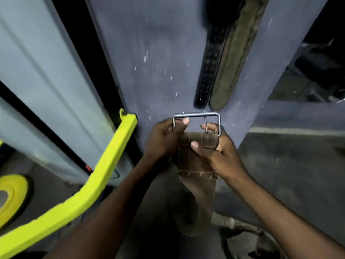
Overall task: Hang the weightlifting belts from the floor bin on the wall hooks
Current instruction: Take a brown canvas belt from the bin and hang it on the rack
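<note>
Brown belt [196, 157] held up at its buckle end, strap hanging slack and blurred toward the floor, close in front of the blue-grey wall [153, 62]. Steel buckle [197, 115] uppermost, frame level, prongs pointing down onto the stitched leather. Left hand [164, 139] closed around the buckle's left side bar, thumb laid over the corner; right hand [218, 148] closed on the right side, thumb pressed flat on the leather just under the frame, fingers wrapped behind. Both grips firm, nothing loose between them. Just above the buckle, two belts already hung on the wall, a black belt [206, 71] with rows of holes and an olive belt [229, 71] beside it, touching along their edges. Hooks themselves out of sight above the top of the view. Off to the left, a yellow bar [104, 165] of a machine frame and a yellow plate [11, 195] on the floor. Bottom right, a dark round rim, possibly the floor bin [252, 238], too blurred to say. Step in hand, by the look of it: carrying up to the hooks. Next move calls for raising the buckle well higher, finding a free hook beside the hung pair, and threading the frame over it before letting go.
</note>
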